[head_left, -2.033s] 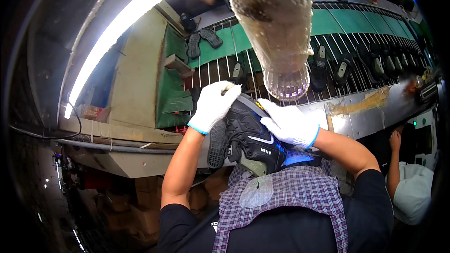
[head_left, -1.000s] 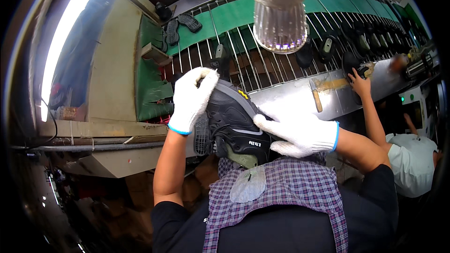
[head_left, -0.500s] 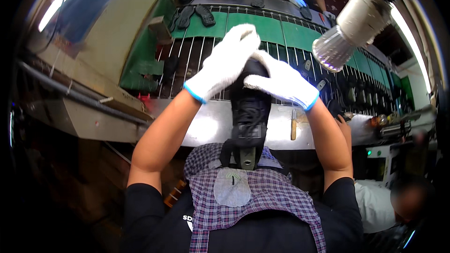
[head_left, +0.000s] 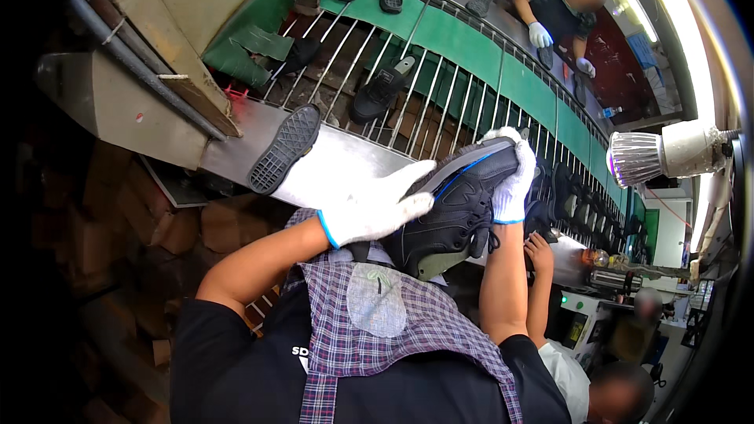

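A black lace-up shoe (head_left: 461, 218) is tilted on its side over the front of my apron, toe up and to the right. A dark sole (head_left: 452, 166) runs along its upper side, with a blue line where it meets the upper. A grey-green block (head_left: 433, 265) shows at the heel end. My right hand (head_left: 514, 178), in a white knit glove, is wrapped round the toe. My left hand (head_left: 382, 205), gloved alike, grips the shoe's side, thumb apart on the upper; its fingertips are partly hidden behind the sole.
A loose black outsole (head_left: 284, 149) lies on the metal bench (head_left: 318, 168). Beyond is a barred rack (head_left: 440, 102) with green strips, carrying a black shoe (head_left: 381, 94) and several more at right. A lamp (head_left: 656, 155) hangs at right. Co-workers are across and at my right.
The shoe has turned from laces up, toe away, onto its side with toe right. My right hand moved round the toe, my left back along the side. The whole view has tilted.
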